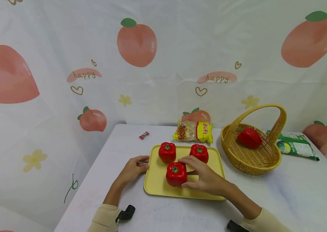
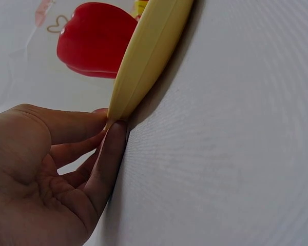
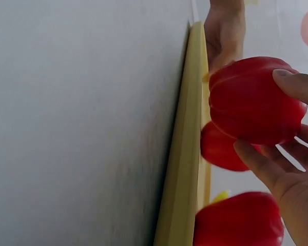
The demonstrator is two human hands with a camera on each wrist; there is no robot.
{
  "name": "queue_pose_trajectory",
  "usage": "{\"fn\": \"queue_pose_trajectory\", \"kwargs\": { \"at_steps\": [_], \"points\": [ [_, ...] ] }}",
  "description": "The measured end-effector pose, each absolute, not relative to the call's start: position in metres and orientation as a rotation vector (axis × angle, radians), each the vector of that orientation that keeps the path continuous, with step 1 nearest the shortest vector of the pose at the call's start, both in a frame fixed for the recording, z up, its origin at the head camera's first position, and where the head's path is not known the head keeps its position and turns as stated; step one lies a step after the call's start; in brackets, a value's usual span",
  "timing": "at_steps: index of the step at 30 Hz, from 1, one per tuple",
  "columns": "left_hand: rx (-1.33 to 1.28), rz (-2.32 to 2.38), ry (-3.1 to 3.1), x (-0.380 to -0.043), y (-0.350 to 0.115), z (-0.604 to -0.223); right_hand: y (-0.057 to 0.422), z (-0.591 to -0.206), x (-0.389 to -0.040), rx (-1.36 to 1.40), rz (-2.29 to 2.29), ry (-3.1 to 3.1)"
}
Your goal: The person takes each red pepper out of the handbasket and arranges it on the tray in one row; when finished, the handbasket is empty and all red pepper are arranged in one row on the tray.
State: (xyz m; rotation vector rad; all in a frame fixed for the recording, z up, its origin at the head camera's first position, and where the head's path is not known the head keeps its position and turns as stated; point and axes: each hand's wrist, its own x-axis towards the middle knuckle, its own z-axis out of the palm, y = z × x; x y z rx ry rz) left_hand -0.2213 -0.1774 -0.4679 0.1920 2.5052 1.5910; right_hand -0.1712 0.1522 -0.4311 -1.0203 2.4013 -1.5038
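Three red bell peppers are at a yellow tray (image 1: 157, 188) on the table. Toward the tray's front, my right hand (image 1: 206, 177) grips the front bell pepper (image 1: 176, 175) from its right side, thumb and fingers spread around it in the right wrist view. Whether this pepper touches the tray I cannot tell. Behind it stand the back left bell pepper (image 1: 167, 152) and the back right bell pepper (image 1: 199, 152), the latter partly covered by my right hand. My left hand (image 2: 56, 159) pinches the tray's left rim between thumb and fingers.
Right of the tray stands a wicker basket (image 1: 250, 166) with a tall handle and one red pepper (image 1: 249, 138) inside. A green packet (image 1: 298, 145) lies behind it. Beyond the tray are a yellow food bag (image 1: 193, 131) and a small wrapped candy (image 1: 144, 135).
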Motion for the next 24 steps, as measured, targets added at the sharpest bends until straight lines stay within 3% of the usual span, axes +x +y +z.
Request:
{"fn": "queue_pose_trajectory", "kwargs": {
  "at_steps": [24],
  "points": [
    [0.174,1.573,2.517,-0.222,-0.178,-0.468,0.123,-0.43,-0.177,-0.99,-1.404,2.398]
  ]
}}
